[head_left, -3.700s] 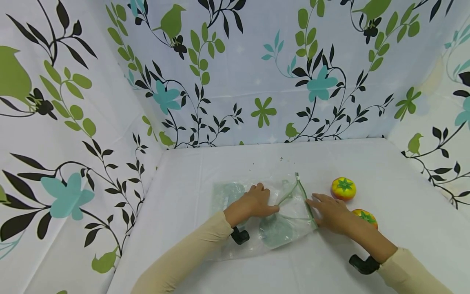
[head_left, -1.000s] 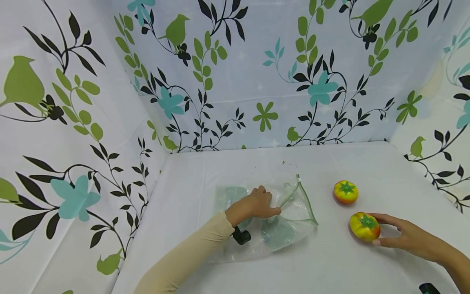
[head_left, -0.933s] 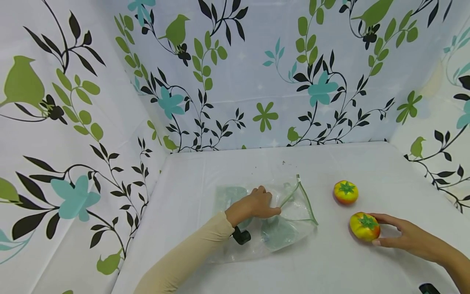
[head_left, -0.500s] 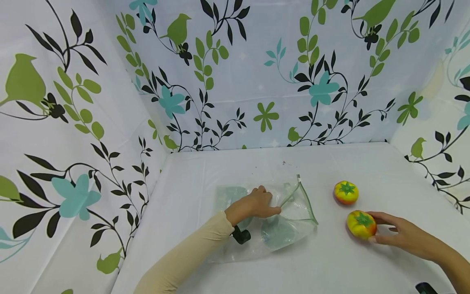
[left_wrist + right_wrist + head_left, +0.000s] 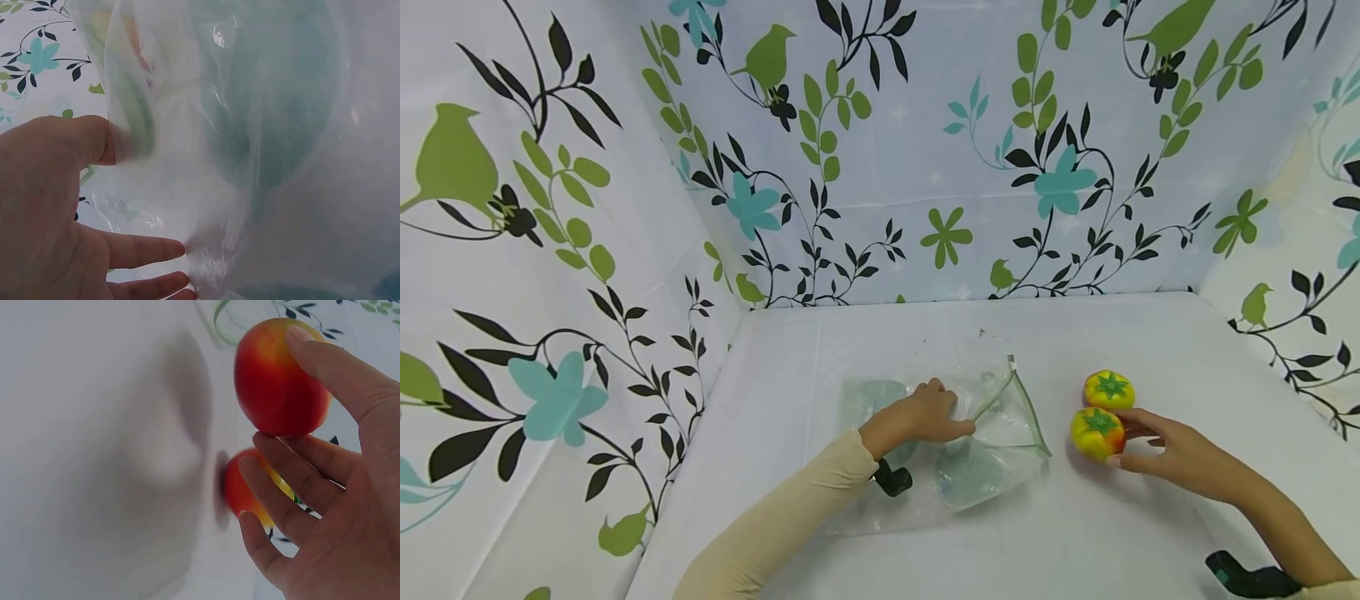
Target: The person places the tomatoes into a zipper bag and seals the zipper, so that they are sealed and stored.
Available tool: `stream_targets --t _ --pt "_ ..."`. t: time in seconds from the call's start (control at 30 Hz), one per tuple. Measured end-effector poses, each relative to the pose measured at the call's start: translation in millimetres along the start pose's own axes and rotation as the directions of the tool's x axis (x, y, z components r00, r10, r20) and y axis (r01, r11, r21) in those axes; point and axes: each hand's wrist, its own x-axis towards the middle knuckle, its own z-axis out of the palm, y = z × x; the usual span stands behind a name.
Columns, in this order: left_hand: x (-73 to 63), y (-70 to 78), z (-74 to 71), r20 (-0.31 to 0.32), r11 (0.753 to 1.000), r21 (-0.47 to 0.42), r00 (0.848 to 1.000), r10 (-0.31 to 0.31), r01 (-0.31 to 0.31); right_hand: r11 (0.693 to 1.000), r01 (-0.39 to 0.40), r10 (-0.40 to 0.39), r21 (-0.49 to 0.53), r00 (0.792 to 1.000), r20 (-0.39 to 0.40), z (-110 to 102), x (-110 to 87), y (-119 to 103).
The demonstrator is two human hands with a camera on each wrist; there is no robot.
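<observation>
Shifted since the earlier frame: one yellow-and-red fruit point(image 5: 1098, 433) with a green star-shaped top, now farther left and farther from the person, together with the right hand point(image 5: 1180, 454). Position: held clear of the surface point(image 5: 1060, 533), which shows plain white; in the head view it overlaps the near edge of the second fruit. Right hand: grip pinching the yellow-and-red fruit from its right side, thumb on one side and fingertips on the other; the remaining fingers, seen in the right wrist view, bent and apart. Second fruit point(image 5: 1108, 388): same colouring and green top, resting on the surface, just beyond the held one. Clear plastic bag point(image 5: 917, 508): lying flat to the left of both fruits, a green strip point(image 5: 1032, 406) along its mouth, the mouth parted and facing the fruits; pale green rounded patches at the film, printed or inside cannot be told. Left hand point(image 5: 922, 414): lying over the bag, unmoved, grip holding the film at the mouth, thumb at one edge, fingertips against the film. Black wrist devices: one at the left wrist point(image 5: 892, 479), one at the right. Beige sleeves point(image 5: 790, 508): on both arms. Printed cloth point(image 5: 880, 167): behind and at both sides, with leaves, birds and blue flowers.
</observation>
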Motion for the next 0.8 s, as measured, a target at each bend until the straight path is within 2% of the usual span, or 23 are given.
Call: stream_targets --t 0.2,0.37,0.6,0.8 --pt "1.7 -3.4 0.8 0.004 1.0 -0.009 1.0 0.005 -0.005 0.998 0.057 -0.057 -0.008 0.998 -0.029 7 24.1 -25" --pt "1.4 -5.0 0.6 0.003 1.0 -0.024 1.0 0.02 -0.02 0.994 0.109 -0.109 -0.003 0.994 -0.017 13 42.2 -39" --pt "-0.5 -3.0 -1.3 0.004 0.999 -0.031 1.0 0.01 -0.01 0.992 0.122 -0.123 0.005 0.992 0.015 21 60.2 -51" --pt "1.3 -5.2 -0.3 -0.002 0.999 -0.032 1.0 0.012 -0.013 0.993 0.119 -0.118 -0.006 0.992 0.042 26 69.1 -53"
